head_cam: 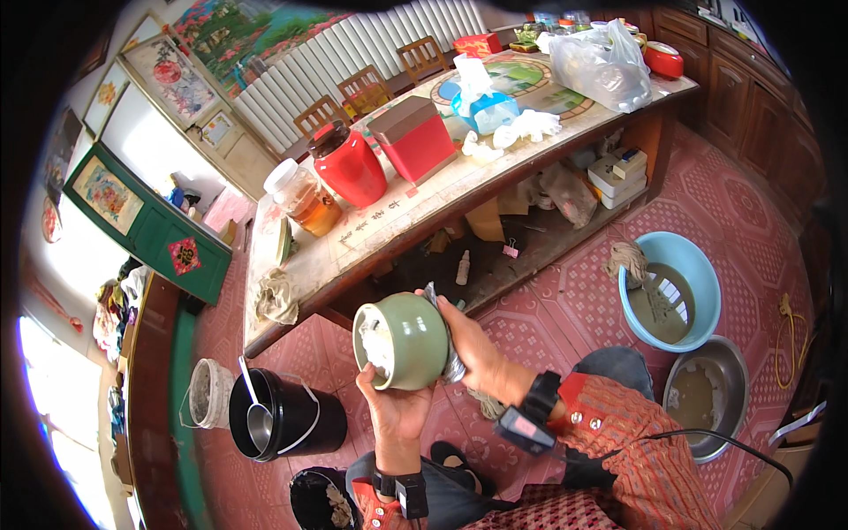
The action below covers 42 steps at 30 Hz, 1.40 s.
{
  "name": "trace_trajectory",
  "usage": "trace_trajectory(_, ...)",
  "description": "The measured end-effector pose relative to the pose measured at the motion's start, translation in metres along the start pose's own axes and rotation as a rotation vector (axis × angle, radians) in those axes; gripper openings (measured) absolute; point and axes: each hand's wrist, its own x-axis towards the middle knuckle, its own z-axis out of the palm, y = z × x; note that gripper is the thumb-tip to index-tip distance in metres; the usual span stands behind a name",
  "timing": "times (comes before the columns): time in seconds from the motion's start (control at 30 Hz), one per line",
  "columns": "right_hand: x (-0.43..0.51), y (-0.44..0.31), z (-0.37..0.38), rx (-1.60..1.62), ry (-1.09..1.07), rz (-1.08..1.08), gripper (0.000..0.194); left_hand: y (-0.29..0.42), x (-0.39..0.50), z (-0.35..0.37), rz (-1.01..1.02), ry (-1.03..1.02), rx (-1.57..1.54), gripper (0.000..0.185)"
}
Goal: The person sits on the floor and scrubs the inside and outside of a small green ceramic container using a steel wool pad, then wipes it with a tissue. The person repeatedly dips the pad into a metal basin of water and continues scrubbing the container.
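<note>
A green glazed ceramic pot [414, 341] is held in the air, tilted on its side with its mouth towards the left. White material [377, 346] shows inside the mouth. My left hand [401, 411] grips the pot's rim and side from below. At the base, my right hand [474, 351] presses a crumpled grey, shiny sheet or cloth [454, 361] against the pot; its fingertips are partly hidden behind it. Each wrist wears a black strapped device.
A long table [391, 232] crosses ahead, bearing jars, a red box and a plastic bag. Black bucket [311, 414] and white pail [212, 394] stand left. A blue basin [712, 291] with a mop head and a metal basin [735, 397], both holding murky water, stand right.
</note>
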Motion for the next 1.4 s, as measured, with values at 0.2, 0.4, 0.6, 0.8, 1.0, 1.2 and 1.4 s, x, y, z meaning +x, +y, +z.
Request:
trace_trajectory(0.2, -0.004, -0.004, 0.010, -0.576, -0.097, -0.430, 0.053, 0.004, 0.000, 0.000, 0.011, -0.020, 0.033, 0.071)
trace_trajectory(0.4, 0.020, -0.033, -0.002, -0.298, -0.060, -0.194, 0.042, 0.000, -0.004, 0.001, -0.150, -0.085, -0.072, 0.062)
trace_trajectory(0.6, 0.026, -0.047, -0.017, -0.037, 0.128, -0.304, 0.041, 0.020, -0.003, 0.001, -0.203, -0.266, -0.246, 0.064)
trace_trajectory(0.8, 0.026, -0.037, -0.030, 0.107, 0.112, -0.121, 0.041, 0.034, -0.005, -0.006, -0.150, -0.290, -0.275, 0.067)
trace_trajectory(1.0, 0.019, -0.025, -0.024, 0.160, -0.076, 0.072, 0.031, 0.039, -0.003, -0.009, -0.173, -0.281, -0.291, 0.070)
trace_trajectory(1.2, 0.013, -0.019, -0.002, -0.104, -0.140, -0.081, 0.032, 0.026, -0.007, 0.001, -0.170, -0.215, -0.159, 0.063)
trace_trajectory(1.4, -0.002, -0.010, 0.003, -0.385, -0.233, -0.198, 0.051, 0.020, -0.005, -0.002, -0.119, -0.153, -0.088, 0.070)
